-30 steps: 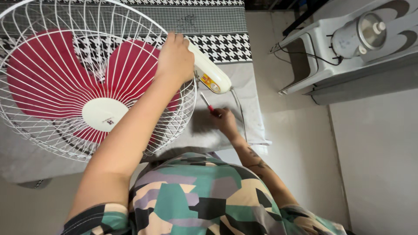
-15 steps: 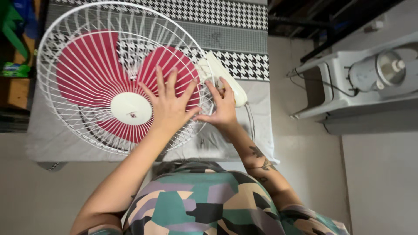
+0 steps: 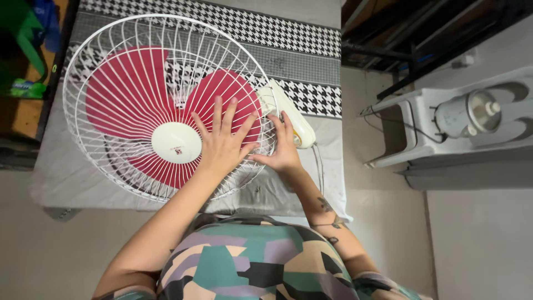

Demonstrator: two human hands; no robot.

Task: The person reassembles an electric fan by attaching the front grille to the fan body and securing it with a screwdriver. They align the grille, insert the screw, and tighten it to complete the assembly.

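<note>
A fan lies face up on a cloth-covered table [image 3: 61,186], with a white wire grille [image 3: 119,41], red blades [image 3: 119,97] and a white round hub cap [image 3: 176,143]. My left hand [image 3: 222,141] is pressed flat on the grille to the right of the hub, fingers spread. At the grille's right rim, my right hand [image 3: 282,150] has its fingers apart, touching the rim and the cream fan body [image 3: 298,126]. Neither hand holds a tool.
A grey cord [image 3: 318,166] runs from the fan body down the table's right side. A houndstooth cloth [image 3: 302,61] covers the far part of the table. A white plastic stand [image 3: 413,139] carrying a pale jar-like appliance [image 3: 466,114] is at the right. Green items [image 3: 25,88] sit at the left edge.
My left hand left the fan body and now lies flat on the grille. My right hand rose to the rim; the red-handled screwdriver it held is out of sight.
</note>
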